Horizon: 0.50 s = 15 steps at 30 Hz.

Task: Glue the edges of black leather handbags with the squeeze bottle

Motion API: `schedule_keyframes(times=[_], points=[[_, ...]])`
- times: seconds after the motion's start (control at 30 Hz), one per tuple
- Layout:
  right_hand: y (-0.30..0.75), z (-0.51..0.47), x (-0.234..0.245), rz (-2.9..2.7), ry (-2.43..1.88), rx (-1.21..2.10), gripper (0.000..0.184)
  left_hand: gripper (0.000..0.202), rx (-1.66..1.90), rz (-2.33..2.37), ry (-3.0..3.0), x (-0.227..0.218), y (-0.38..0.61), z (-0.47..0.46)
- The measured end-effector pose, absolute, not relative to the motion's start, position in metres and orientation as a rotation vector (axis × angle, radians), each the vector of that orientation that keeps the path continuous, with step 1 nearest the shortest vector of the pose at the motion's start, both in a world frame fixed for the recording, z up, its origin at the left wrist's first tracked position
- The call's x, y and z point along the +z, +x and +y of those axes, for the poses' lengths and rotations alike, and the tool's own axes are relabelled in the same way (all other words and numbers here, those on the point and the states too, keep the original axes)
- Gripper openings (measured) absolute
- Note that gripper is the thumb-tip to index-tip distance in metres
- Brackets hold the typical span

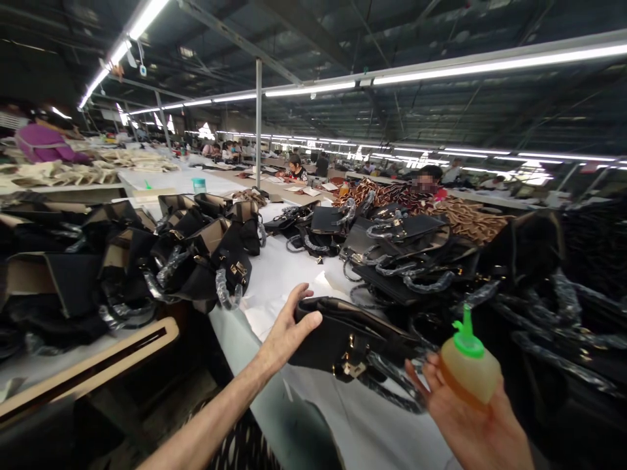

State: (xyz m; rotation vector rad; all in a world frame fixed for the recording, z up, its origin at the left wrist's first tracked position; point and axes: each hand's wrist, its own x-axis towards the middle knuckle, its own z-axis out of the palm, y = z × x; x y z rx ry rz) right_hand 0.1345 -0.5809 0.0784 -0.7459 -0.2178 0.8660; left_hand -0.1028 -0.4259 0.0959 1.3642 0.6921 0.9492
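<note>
A black handbag (316,343) with a gold clasp and a plastic-wrapped handle lies at a slant on the white-covered table (274,274) before me. At its left end my left hand (289,326) has it between thumb and fingers, the thumb over the near upper edge. Cradled in my right hand (465,424) is a squeeze bottle (473,375) of amber liquid with a green nozzle, pointing upward. The fingertips of that hand reach toward the bag's right end, near the wrapped handle; whether they touch it I cannot tell.
Black handbags (196,251) crowd the left table, and another heap of handbags (392,248) covers the right side. A slotted tan board (98,365) juts out at lower left. Farther back are a teal-lidded container (198,185), brown pieces (470,219), a metal post (258,124) and several people.
</note>
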Motion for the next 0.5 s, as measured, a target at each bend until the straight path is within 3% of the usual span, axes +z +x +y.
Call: schedule_keyframes(times=[0.13, 0.2, 0.37, 0.5], points=[[0.127, -0.583, 0.086, -0.189, -0.718, 0.907, 0.045, 0.043, 0.985, 0.789, 1.434, 0.116, -0.103, -0.421], [0.125, -0.581, 0.090, -0.130, -0.709, 0.931, 0.045, 0.034, 0.912, 0.754, 1.445, 0.128, -0.103, -0.414], [0.127, -0.571, 0.097, -0.006, -0.709, 0.917, 0.048, 0.062, 0.447, 0.566, 1.472, 0.154, -0.100, -0.397], [0.125, -0.558, 0.106, -0.018, -0.682, 0.908, 0.041, 0.060, 0.141, 0.531, 1.836, 0.170, -0.094, -0.392]])
